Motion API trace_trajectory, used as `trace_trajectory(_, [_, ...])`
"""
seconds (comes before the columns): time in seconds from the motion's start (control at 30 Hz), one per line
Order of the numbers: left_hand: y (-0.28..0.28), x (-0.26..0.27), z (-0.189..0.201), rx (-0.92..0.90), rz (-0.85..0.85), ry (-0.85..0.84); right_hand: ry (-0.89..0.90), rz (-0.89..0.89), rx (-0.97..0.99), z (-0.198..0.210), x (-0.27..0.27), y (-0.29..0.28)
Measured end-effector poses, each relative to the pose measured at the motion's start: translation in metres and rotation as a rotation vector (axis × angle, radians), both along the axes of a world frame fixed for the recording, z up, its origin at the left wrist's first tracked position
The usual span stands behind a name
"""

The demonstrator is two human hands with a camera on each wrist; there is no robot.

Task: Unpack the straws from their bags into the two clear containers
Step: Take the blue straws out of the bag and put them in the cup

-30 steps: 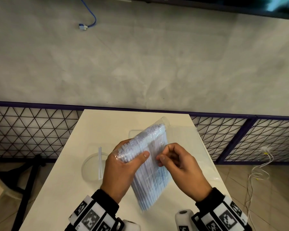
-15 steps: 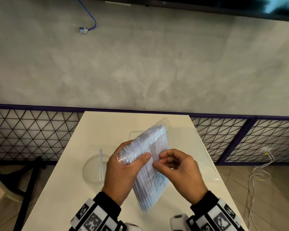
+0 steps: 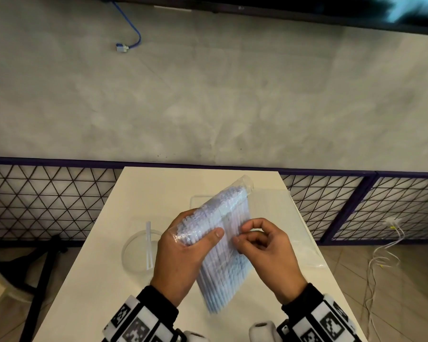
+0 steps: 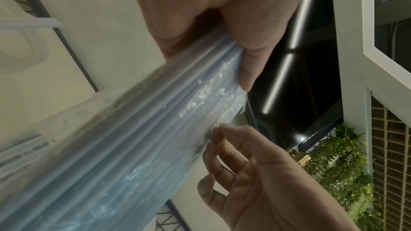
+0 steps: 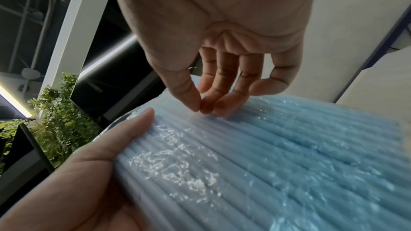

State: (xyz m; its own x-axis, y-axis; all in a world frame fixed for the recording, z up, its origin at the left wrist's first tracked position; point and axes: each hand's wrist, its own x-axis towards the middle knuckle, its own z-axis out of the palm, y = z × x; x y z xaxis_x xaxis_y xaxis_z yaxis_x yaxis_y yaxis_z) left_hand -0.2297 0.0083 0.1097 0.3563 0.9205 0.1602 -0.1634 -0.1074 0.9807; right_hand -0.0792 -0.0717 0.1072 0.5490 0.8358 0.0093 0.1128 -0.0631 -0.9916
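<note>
A clear bag of pale blue straws (image 3: 226,270) is held tilted above the white table (image 3: 94,282). My left hand (image 3: 195,245) grips its upper left part, thumb across the front and fingers behind. My right hand (image 3: 239,234) pinches the bag's film (image 5: 266,155) between thumb and fingertips, just right of the left thumb; the right wrist view shows the tips (image 5: 201,109) meeting on the plastic. On the table to the left a round clear container (image 3: 126,253) holds a single clear straw (image 3: 148,243). A rectangular clear container (image 3: 194,201) stands behind the bag, mostly hidden.
A flat sheet of clear plastic (image 3: 299,233) lies on the table's right side, reaching its edge. The table is narrow, with a wire-mesh fence (image 3: 47,201) and grey wall beyond its far edge. White cables (image 3: 381,255) trail on the floor at right.
The bag stays in my left hand almost unmoved. My right thumb and fingertips have shifted slightly up the bag's face and closed on the film.
</note>
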Motion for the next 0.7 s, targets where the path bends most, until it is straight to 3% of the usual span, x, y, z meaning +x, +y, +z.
trace_trajectory(0.27, [0.001,-0.007,-0.002,0.014,-0.064,0.011,0.058,0.072,0.162,0.015,0.004,-0.010])
trace_trajectory(0.53, [0.002,-0.014,-0.019,0.043,-0.183,0.148,0.166,0.089,0.408,0.056,0.003,-0.013])
trace_trajectory(0.7, [-0.003,-0.017,-0.037,0.051,-0.249,0.254,0.081,0.079,0.430,0.066,0.011,0.002])
